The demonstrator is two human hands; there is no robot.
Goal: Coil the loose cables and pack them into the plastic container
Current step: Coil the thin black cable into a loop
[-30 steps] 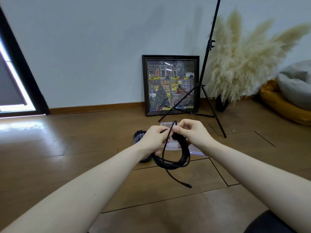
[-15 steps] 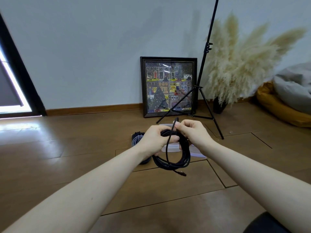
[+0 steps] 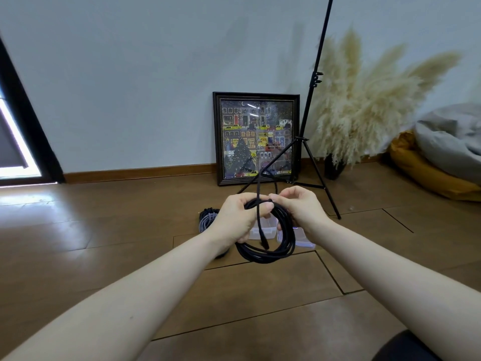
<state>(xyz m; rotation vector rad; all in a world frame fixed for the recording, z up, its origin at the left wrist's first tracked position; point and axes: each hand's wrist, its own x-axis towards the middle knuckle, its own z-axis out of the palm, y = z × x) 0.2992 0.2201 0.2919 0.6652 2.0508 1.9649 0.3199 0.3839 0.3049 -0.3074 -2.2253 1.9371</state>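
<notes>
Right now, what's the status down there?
Left hand grips black coil. Right hand pinches its loose end. Container on floor behind, nothing blocking.

The plastic container (image 3: 263, 230) on the floor shows only in pieces, with most of it hidden behind the left hand (image 3: 238, 217), the right hand (image 3: 299, 209) and the black cable coil (image 3: 270, 246) they hold. At nine o'clock from the hands, a second cable bundle (image 3: 207, 217) is half covered by the left wrist, so its extent cannot be told. The tripod stand (image 3: 309, 113) runs off the top edge at twelve o'clock, and the grey cushion (image 3: 453, 142) is cut by the edge at three o'clock.
</notes>
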